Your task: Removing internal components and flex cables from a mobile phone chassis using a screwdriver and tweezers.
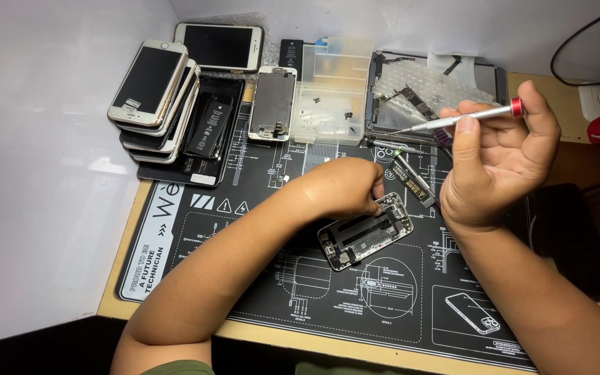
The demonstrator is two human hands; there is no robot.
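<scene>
An opened phone body (364,234) lies face up on the black repair mat (258,292), its inner parts exposed. My left hand (345,186) rests on the phone's upper edge with fingers curled down onto it. My right hand (498,160) is raised to the right of the phone and holds a slim silver screwdriver (453,122) with a red cap, its tip pointing left and away from the phone.
A stack of phones (153,97) and a black phone back (210,128) sit at the back left. A detached screen (272,104), a clear parts tray (332,94) and a tablet shell with bubble wrap (432,87) line the back. Loose tools (411,173) lie beside my right hand.
</scene>
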